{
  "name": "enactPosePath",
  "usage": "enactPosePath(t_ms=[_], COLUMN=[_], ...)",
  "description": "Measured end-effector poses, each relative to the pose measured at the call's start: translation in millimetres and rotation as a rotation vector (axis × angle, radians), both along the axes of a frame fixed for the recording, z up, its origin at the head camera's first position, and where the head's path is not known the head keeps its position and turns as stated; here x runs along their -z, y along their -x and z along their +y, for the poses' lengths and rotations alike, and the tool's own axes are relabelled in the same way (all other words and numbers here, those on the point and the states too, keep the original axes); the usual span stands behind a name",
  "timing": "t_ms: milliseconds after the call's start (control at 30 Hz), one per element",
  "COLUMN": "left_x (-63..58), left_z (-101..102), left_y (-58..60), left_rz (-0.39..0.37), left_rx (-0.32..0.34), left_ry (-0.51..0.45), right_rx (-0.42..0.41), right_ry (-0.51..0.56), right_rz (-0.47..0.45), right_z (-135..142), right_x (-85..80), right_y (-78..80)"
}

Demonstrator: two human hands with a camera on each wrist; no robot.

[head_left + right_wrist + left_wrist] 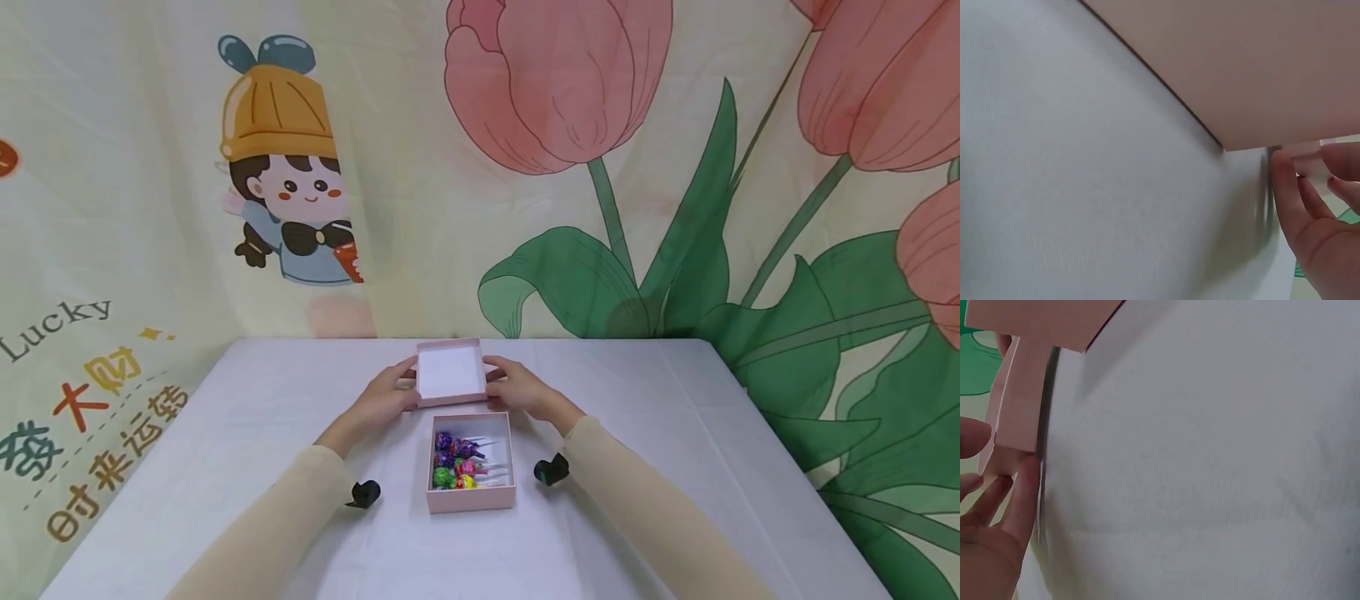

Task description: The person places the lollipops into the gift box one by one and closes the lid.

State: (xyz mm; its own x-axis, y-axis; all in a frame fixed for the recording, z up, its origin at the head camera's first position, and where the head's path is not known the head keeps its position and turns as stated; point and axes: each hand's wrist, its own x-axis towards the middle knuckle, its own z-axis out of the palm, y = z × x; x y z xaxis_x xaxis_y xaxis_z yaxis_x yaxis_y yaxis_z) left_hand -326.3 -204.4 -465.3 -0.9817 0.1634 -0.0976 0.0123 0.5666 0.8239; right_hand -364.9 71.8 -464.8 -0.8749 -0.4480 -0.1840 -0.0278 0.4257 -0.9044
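Observation:
Both hands grip a shallow pink box lid (pixel 451 373) from its two sides, its white inside turned toward the head camera. My left hand (pixel 381 402) has fingers and thumb at the lid's left end; the left wrist view shows its fingertips on the lid's pink side wall (pixel 1021 406). On the opposite side, my right hand (pixel 527 390) holds the right edge. Nearer to me stands an open pink box (pixel 472 500) on the table. Lollipops (pixel 459 467) in purple, green, pink and yellow wrappers lie inside, heads left and sticks right.
A white cloth covers the table (pixel 637 400). Behind it hangs a printed backdrop (pixel 420 208) with tulips and a cartoon figure. A black device (pixel 365 495) sits at the left wrist, and another black device (pixel 552 470) at the right wrist, on either side of the box.

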Motion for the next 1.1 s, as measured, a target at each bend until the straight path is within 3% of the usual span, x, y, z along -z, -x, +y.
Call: enactPosePath(t_ms=[200,500,700,1100], left_x=[-7.4,-23.9,-31.6,-43.6], left_z=[10,18,24,33], left_y=[-3.4,-11.3,-24.1,-49.7], left_rz=[0.012,0.028,0.01,0.016], left_rx=[0.004,-0.014,-0.014,-0.023], left_ry=[-0.066,-0.172,-0.189,-0.237], right_rx=[0.043,0.053,0.089,0.133], right_ry=[0.009,0.116,0.1,0.095], right_rz=[0.037,0.054,0.06,0.118], right_z=[11,26,32,40], right_x=[-12.1,-35.1,-47.0,-52.2], right_y=[-6.1,-22.0,-41.6,-70.8])
